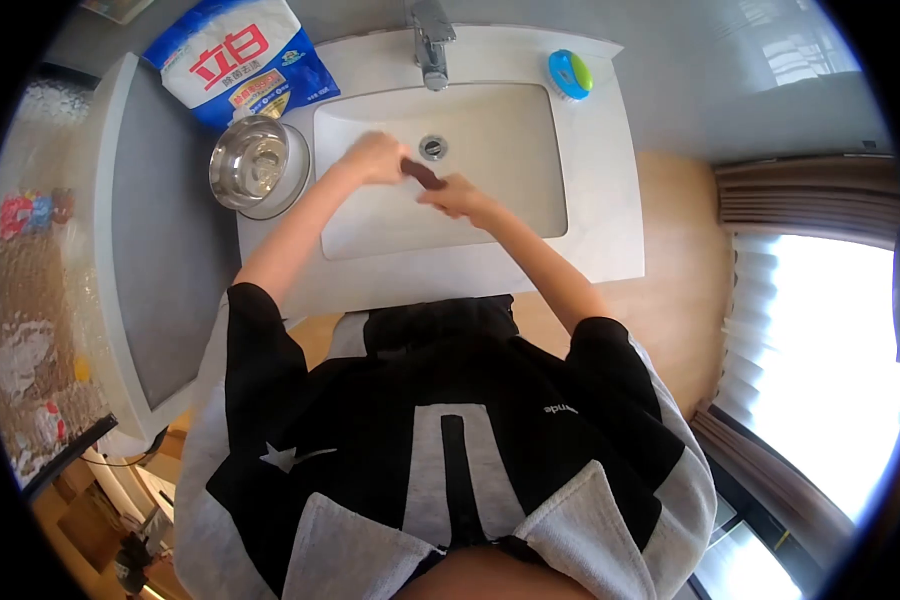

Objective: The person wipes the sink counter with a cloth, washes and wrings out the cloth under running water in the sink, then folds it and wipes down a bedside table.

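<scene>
A small dark brown item (423, 174), perhaps a wrung cloth, stretches between my two hands over the white sink basin (500, 140). My left hand (375, 158) is closed round its upper left end and somewhat blurred. Closed on the other end is my right hand (456, 196), lower and to the right. Both hands are above the basin, near the round drain (433, 148). What exactly the brown item is cannot be made out.
The faucet (432, 50) stands behind the basin. Left on the counter (610, 200) are a metal bowl (238, 168) on a white dish and a blue-white detergent bag (240, 65). A blue-green brush (570, 75) lies at the back right.
</scene>
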Demonstrator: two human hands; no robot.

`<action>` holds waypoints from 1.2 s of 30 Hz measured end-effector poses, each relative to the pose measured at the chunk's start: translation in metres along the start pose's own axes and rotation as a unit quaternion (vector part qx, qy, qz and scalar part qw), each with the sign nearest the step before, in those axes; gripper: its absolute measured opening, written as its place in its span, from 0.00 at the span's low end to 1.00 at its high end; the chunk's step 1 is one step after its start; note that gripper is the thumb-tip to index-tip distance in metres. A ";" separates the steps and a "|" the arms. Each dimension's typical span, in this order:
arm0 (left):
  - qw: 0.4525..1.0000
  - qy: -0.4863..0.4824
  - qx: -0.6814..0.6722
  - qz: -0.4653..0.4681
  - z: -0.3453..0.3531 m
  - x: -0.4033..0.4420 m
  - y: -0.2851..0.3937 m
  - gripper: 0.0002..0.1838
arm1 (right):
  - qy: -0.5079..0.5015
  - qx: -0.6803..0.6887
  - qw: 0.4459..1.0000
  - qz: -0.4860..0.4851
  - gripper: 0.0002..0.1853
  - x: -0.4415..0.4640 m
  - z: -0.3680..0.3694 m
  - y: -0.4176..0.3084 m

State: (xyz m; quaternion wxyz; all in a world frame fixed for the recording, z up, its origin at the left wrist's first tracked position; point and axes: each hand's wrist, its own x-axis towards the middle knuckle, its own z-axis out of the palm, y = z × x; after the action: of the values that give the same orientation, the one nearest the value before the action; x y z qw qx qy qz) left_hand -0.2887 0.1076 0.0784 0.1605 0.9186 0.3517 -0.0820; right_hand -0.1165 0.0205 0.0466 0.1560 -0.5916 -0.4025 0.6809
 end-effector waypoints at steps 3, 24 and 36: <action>0.990 -0.104 -0.097 -0.006 0.004 0.002 0.016 0.18 | 0.087 -0.206 0.965 -0.139 0.15 0.028 -0.030 0.035; 0.781 -0.042 -0.603 -0.157 0.032 -0.057 0.031 0.21 | -0.226 0.347 0.883 -0.222 0.24 -0.071 -0.047 0.007; 0.742 0.006 -0.657 -0.135 0.013 -0.057 0.063 0.19 | 0.121 -0.095 0.965 -0.214 0.18 -0.042 -0.018 0.020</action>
State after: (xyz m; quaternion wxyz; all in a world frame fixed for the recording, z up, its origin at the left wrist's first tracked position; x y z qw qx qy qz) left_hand -0.2893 0.0233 0.0958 0.7092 0.5292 0.4395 0.1542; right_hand -0.0835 -0.0146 0.0612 0.2887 -0.5820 -0.5609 0.5132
